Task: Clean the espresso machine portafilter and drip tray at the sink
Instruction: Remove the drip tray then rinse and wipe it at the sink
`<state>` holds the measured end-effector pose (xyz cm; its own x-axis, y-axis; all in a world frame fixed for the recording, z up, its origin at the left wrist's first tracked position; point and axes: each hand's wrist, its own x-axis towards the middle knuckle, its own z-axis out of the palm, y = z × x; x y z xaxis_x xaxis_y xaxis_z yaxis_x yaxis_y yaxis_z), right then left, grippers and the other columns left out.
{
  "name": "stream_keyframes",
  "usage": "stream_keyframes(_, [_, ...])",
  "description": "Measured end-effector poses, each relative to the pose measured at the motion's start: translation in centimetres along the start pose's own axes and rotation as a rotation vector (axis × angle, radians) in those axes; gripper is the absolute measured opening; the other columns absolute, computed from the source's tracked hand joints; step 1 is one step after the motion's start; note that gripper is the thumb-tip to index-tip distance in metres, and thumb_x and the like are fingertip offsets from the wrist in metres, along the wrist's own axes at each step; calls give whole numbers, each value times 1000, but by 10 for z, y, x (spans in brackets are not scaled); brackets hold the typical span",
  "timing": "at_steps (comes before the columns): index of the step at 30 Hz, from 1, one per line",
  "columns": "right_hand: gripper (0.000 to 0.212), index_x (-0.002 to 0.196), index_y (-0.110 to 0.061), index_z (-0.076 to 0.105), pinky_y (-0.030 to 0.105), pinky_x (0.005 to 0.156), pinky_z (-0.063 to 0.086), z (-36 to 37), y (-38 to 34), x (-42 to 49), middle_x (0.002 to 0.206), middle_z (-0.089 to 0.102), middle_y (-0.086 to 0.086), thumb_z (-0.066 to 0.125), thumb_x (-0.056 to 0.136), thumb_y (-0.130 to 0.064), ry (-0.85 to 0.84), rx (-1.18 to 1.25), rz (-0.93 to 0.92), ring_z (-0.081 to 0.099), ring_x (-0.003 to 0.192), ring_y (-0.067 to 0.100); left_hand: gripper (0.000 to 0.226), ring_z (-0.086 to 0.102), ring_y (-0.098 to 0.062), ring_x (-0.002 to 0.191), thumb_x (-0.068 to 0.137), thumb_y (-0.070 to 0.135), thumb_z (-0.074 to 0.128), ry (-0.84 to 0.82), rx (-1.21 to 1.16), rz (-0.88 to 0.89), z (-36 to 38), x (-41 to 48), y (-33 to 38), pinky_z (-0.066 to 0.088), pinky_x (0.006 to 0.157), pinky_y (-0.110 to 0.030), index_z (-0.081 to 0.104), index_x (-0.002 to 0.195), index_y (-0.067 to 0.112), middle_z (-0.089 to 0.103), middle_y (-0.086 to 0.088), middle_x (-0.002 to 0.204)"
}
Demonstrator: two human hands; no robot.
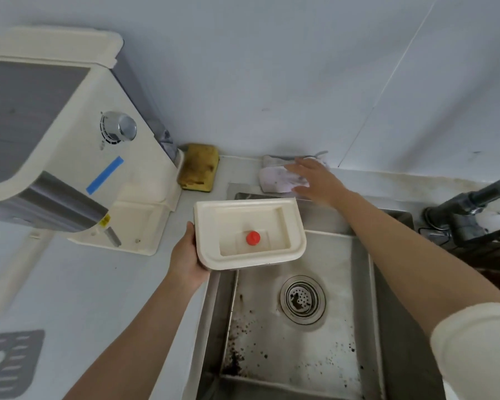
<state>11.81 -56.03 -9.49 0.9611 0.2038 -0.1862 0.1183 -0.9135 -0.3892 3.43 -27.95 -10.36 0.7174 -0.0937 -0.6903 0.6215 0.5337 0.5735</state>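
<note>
Over the sink [324, 368], my left hand [187, 256] grips the tray [208, 223] by its edge. My right hand [315, 178], fingers straight, touches a cloth [272, 179].

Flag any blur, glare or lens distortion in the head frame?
Head view: heavy wide-angle warp, the espresso machine leans and the sink edges splay. Light is soft and even, with no hard shadows and no strong glare on the steel. The right hand and frame corners are slightly soft; the drip tray is fairly sharp.

Was a pale countertop [98, 298] with sink [361, 298] set in; bore espresso machine [78, 157] at left, yellow sponge [198, 167] just beside it, pale cloth [274, 179] behind the sink, dark slotted grate [9, 362] nearest.
</note>
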Motion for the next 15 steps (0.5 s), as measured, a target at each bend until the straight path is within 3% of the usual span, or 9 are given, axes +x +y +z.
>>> stream_keyframes(4, [69, 146, -33, 19, 36, 115, 9, 10, -2, 24, 157, 13, 1, 55, 88, -41, -145, -280, -90, 8, 145, 20, 46, 63, -28, 94, 98, 44, 25, 16, 22, -14, -7, 3, 3, 50, 76, -46, 64, 100, 21, 74, -4, 87])
stream_keyframes(8, [66, 144, -45, 11, 44, 115, 11, 17, 1, 30, 158, 9, 0, 47, 89, -50, -204, -381, -37, 9, 144, 24, 44, 59, -33, 106, 97, 46, 28, 23, 23, -37, -12, 2, 6, 46, 90, -53, 64, 106, 22, 68, -8, 109])
stream_keyframes(12, [56, 140, -53, 17, 43, 112, 17, 19, 4, 31, 154, 21, 0, 42, 89, -55, -177, -377, 16, 21, 137, 29, 43, 58, -33, 109, 97, 45, 30, 10, 14, -37, -14, -1, 8, 47, 89, -52, 62, 112, 20, 65, -8, 114])
stream_keyframes(15, [47, 140, -47, 26, 40, 103, 30, 16, 4, 31, 141, 42, 2, 38, 94, -42, -134, -357, 15, 36, 125, 30, 42, 60, -30, 105, 97, 43, 30, 7, 12, -26, -15, -3, 8, 49, 82, -48, 63, 109, 20, 66, -7, 109])
